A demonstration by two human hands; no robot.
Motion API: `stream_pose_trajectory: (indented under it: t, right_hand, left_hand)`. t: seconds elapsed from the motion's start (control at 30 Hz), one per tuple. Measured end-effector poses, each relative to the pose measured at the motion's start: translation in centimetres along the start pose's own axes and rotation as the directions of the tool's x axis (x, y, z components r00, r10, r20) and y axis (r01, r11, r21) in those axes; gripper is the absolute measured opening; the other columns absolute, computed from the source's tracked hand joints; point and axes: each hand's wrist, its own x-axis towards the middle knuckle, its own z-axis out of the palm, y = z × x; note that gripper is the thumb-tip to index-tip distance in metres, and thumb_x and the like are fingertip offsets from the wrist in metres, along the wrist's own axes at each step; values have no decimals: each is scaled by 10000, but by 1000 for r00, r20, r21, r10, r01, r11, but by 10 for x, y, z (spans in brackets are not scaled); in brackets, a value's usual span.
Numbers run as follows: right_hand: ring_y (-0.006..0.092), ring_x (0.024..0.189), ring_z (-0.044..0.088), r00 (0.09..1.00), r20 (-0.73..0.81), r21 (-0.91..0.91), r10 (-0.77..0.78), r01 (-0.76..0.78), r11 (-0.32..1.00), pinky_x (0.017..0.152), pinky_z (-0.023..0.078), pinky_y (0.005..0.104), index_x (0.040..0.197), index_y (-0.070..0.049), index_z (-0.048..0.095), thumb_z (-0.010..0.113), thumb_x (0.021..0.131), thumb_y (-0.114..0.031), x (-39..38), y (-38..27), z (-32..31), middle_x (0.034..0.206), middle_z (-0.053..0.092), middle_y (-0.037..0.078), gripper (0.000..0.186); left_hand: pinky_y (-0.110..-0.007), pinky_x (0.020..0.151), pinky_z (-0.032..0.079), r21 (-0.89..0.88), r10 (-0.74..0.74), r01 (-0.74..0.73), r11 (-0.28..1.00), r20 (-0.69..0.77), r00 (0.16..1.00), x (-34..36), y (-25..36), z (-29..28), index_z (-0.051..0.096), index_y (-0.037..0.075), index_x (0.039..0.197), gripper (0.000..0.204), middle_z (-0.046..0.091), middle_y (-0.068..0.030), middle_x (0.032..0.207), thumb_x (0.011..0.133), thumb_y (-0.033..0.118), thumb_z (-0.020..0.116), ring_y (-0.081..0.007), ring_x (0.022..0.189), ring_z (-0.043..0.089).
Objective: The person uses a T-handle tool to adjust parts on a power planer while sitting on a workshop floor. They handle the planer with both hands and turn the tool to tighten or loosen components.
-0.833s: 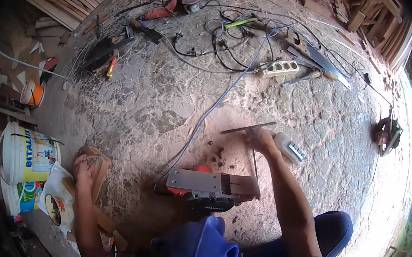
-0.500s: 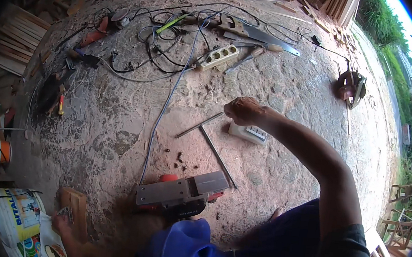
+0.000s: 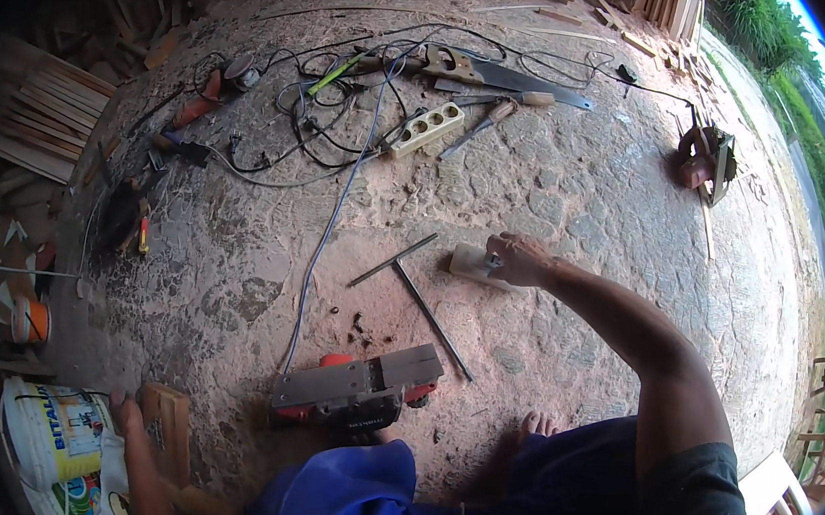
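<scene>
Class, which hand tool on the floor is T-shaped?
The bare metal bar between planer and right hand; the handsaw and chisel-like tool beside it lack crossbars.

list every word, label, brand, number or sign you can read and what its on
White bucket: large dark-blue lettering, legible, but I don't copy printed words.
Colourful label below it: too small to read.
Planer: pale lettering on its dark side, too small to read.
White container at the right hand: no readable text.
</scene>
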Motion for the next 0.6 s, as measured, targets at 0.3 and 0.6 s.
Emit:
stream_pose_trajectory:
  t: [0.3,0.6]
  right_hand:
    - [367,1049,657,990,35,-1,-139,139,990,811,543,465,1080,-86,549,780,827,-269,15,27,8,1093,652,148,388]
    - [360,1000,662,947,124,8,-295,297,955,808,526,457,1077,-65,596,793,804,-264,22,39,-8,998,678,169,390]
  left_hand:
    - [-424,1110,388,-61,675,-718,693,405,617,-174,311,-5,515,12,1380,458,474,-202,1445,927,71,545,-365,1327,481]
    - [-441,1133,367,-122,725,-867,482,611,318,-330,424,-33,537,48,1364,444,466,-194,1458,926,110,570,-392,1344,463]
